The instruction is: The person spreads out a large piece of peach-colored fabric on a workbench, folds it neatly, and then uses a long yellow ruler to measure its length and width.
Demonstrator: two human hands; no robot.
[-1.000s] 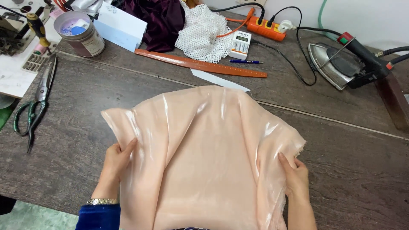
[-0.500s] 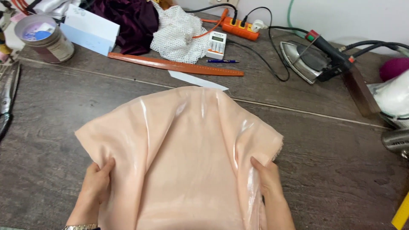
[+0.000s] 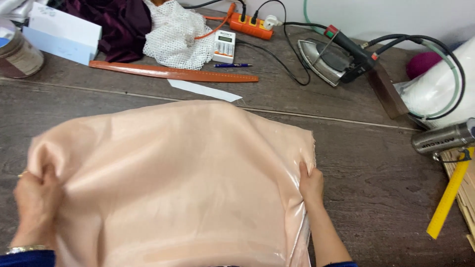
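Observation:
A shiny peach satin cloth (image 3: 178, 178) lies spread over the dark wooden table (image 3: 386, 163), reaching off the near edge. My left hand (image 3: 35, 202) pinches the cloth's left edge near its far corner, fingers closed on a fold. My right hand (image 3: 310, 184) grips the frayed right edge, thumb on top. Between the hands the cloth lies fairly smooth, with a few soft ridges.
Behind the cloth lie a white paper strip (image 3: 203, 91) and a long orange ruler (image 3: 173, 73). Farther back are a white box (image 3: 62, 33), dark purple cloth (image 3: 121, 22), white mesh (image 3: 175, 34), a calculator (image 3: 224, 45), a pen (image 3: 232, 65), an orange power strip (image 3: 250, 27) and an iron (image 3: 329, 62). A yellow ruler (image 3: 448, 200) is at right.
My hands have moved apart, pulling the cloth wider and flatter; the folds in its middle are gone. The view has shifted right and closer.

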